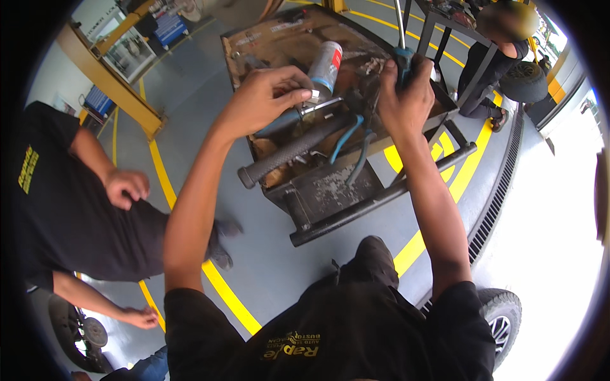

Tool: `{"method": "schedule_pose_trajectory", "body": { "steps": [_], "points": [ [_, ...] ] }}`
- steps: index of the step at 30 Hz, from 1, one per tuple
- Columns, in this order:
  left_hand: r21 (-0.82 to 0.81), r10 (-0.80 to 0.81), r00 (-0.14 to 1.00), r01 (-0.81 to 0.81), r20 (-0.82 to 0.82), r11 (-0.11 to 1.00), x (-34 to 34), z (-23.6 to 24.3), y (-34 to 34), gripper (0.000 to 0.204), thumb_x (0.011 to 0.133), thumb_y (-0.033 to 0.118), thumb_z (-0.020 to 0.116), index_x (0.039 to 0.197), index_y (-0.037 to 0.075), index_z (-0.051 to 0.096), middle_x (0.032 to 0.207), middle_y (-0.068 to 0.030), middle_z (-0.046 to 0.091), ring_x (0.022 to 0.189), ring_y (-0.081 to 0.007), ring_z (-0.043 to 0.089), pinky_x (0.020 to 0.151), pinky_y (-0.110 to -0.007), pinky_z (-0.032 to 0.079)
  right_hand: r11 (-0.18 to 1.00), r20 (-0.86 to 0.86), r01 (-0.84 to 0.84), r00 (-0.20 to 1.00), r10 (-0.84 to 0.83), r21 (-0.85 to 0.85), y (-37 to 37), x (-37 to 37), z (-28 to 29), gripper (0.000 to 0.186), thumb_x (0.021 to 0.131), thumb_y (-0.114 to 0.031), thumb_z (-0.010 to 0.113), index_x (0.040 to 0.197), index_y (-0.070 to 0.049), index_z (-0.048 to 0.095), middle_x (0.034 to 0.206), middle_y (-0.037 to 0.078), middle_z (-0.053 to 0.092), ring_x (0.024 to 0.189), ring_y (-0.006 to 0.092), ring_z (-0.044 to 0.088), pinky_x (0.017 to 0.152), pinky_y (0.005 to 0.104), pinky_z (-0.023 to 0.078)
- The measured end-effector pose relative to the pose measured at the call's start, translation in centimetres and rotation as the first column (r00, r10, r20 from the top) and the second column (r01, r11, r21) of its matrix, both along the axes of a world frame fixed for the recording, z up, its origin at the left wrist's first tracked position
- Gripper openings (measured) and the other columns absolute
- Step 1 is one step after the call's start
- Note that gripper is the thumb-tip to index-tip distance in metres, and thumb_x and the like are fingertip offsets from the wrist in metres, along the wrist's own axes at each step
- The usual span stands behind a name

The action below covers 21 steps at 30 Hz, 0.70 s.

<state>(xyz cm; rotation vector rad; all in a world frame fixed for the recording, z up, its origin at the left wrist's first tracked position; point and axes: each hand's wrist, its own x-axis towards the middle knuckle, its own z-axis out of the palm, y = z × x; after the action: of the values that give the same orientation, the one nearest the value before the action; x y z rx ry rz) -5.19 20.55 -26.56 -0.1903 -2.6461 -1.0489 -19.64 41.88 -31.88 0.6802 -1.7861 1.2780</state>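
My left hand (270,98) is closed, thumb and fingers pinching a small silver metal piece (314,96) above the tool cart. Too little of it shows to tell its kind. My right hand (406,95) grips a screwdriver (403,60) by its teal and black handle, the long metal shaft pointing up and away. Just beyond my left fingers a white and red spray can (328,60) stands in the cart's tray (279,35). Below the hands lie a tool's black textured handle (292,151) and pliers with blue grips (348,136).
The cart's black push bar (381,213) faces me. A person in dark clothes (76,197) stands close at left. Another person (489,70) crouches at far right near a wheel (524,81). Yellow lift posts (114,82) rise at the far left. A tyre (502,317) lies behind my right arm.
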Motion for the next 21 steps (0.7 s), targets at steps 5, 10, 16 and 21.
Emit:
{"method": "schedule_pose_trajectory", "body": {
  "steps": [5, 10, 16, 21],
  "points": [
    [0.338, 0.070, 0.996, -0.050, -0.047, 0.940, 4.7, 5.2, 2.2, 0.018, 0.100, 0.015, 0.071, 0.112, 0.001, 0.068, 0.099, -0.0050, 0.072, 0.088, -0.0127, 0.071, 0.079, -0.027, 0.057, 1.000, 0.040, 0.016, 0.999, -0.016, 0.009, 0.5, -0.3, -0.4, 0.038, 0.098, -0.033, 0.066, 0.114, -0.003, 0.051, 0.090, 0.024, 0.070, 0.086, 0.0471, 0.069, 0.076, 0.0536, 0.053],
    [0.248, 0.069, 0.928, 0.025, -0.365, 0.968, 8.6, 8.4, 2.5, 0.021, 0.100, 0.012, 0.071, 0.113, -0.002, 0.066, 0.104, -0.0062, 0.072, 0.097, -0.0131, 0.070, 0.081, -0.026, 0.057, 1.000, -0.004, 0.011, 1.000, -0.010, 0.014, 0.2, 0.9, -0.5, 0.035, 0.098, -0.029, 0.065, 0.119, -0.004, 0.051, 0.092, 0.024, 0.069, 0.087, 0.0475, 0.069, 0.074, 0.0523, 0.054],
    [0.220, 0.156, 0.767, -0.020, -0.622, 0.975, 10.1, 13.2, 3.3, 0.036, 0.101, 0.012, 0.069, 0.134, -0.001, 0.062, 0.102, -0.0073, 0.071, 0.088, -0.0127, 0.068, 0.073, -0.026, 0.056, 0.999, -0.062, -0.041, 0.997, 0.041, 0.001, 0.2, 1.3, -0.7, 0.034, 0.098, -0.024, 0.066, 0.118, 0.001, 0.052, 0.093, 0.027, 0.069, 0.084, 0.0483, 0.068, 0.072, 0.0527, 0.054],
    [0.152, 0.185, 0.414, -0.110, -0.891, 0.982, 9.9, 21.2, 2.3, 0.034, 0.100, 0.012, 0.068, 0.129, -0.006, 0.063, 0.111, -0.0118, 0.071, 0.097, -0.0188, 0.071, 0.090, -0.032, 0.059, 0.987, 0.046, -0.163, 0.986, 0.162, 0.018, 0.2, 2.9, -0.4, 0.031, 0.098, -0.021, 0.066, 0.116, 0.000, 0.052, 0.092, 0.026, 0.068, 0.082, 0.0484, 0.068, 0.069, 0.0532, 0.053]
  ]
}}
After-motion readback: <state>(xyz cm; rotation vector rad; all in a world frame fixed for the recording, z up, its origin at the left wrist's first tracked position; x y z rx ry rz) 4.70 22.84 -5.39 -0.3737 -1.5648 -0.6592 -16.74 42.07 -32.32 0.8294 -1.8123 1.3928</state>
